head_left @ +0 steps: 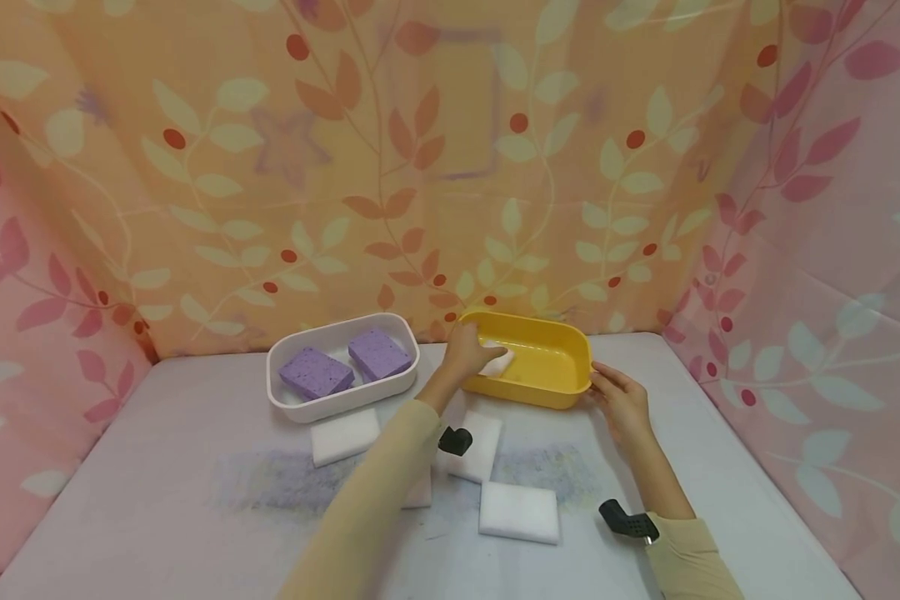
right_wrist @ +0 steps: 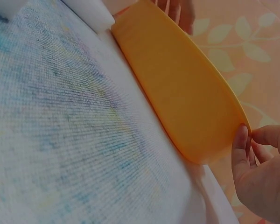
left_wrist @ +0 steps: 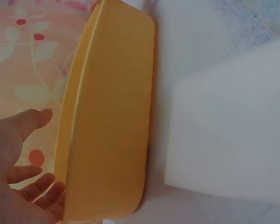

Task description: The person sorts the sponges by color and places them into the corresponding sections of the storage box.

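Note:
A yellow plastic tray [head_left: 547, 360] stands at the back of the table, and a white sponge block [head_left: 499, 358] lies inside its left end. My left hand [head_left: 465, 354] is over that end beside the white block; in the left wrist view its fingers are spread and loosely bent, with the thumb apart. At the opposite end, my right hand [head_left: 625, 404] pinches the tray's rim between thumb and fingers, as the right wrist view shows. The yellow side wall [left_wrist: 114, 112] fills much of the left wrist view and hides the tray's inside.
Left of the yellow tray is a white tray [head_left: 345, 407] with two purple sponges [head_left: 317, 373]. Several white sponge blocks lie in front, including one under the white tray [head_left: 345, 437], one near the middle [head_left: 480, 450] and one nearer me [head_left: 519, 512]. A patterned curtain [head_left: 450, 167] hangs behind.

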Action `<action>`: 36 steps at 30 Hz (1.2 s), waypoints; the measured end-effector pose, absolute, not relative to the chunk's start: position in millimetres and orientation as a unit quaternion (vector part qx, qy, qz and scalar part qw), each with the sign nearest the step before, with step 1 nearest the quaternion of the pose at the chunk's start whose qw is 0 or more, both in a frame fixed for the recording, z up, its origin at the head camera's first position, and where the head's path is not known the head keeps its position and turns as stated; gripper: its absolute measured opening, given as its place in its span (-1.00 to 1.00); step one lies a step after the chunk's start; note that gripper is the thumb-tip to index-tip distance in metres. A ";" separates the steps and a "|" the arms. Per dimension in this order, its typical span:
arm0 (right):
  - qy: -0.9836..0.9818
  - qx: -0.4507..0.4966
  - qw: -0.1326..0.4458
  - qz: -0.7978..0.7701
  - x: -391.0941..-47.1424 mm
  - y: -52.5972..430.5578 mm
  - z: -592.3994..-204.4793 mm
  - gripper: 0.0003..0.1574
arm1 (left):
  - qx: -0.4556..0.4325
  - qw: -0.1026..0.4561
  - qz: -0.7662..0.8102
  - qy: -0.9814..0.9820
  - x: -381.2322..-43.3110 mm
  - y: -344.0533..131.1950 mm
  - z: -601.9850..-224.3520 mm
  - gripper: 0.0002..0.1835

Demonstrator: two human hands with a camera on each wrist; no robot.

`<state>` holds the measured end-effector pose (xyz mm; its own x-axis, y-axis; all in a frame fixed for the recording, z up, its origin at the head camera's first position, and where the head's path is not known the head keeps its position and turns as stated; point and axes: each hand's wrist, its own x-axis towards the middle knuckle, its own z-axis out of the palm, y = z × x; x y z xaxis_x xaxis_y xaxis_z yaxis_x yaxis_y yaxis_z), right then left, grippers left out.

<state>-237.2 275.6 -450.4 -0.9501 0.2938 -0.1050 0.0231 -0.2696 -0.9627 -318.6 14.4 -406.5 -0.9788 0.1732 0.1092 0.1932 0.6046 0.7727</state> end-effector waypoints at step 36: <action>-0.593 -0.126 0.086 0.791 -236.9 280.0 -451.8 -0.66 | -0.160 0.061 -0.495 -0.852 -249.0 -32.8 -399.2 -0.32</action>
<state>-236.9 280.0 -451.8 -0.9536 0.2847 -0.0978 0.0140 -0.2826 -0.9591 -249.0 -32.8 -399.2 -0.9416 0.2118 0.2616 0.3322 0.4591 0.8239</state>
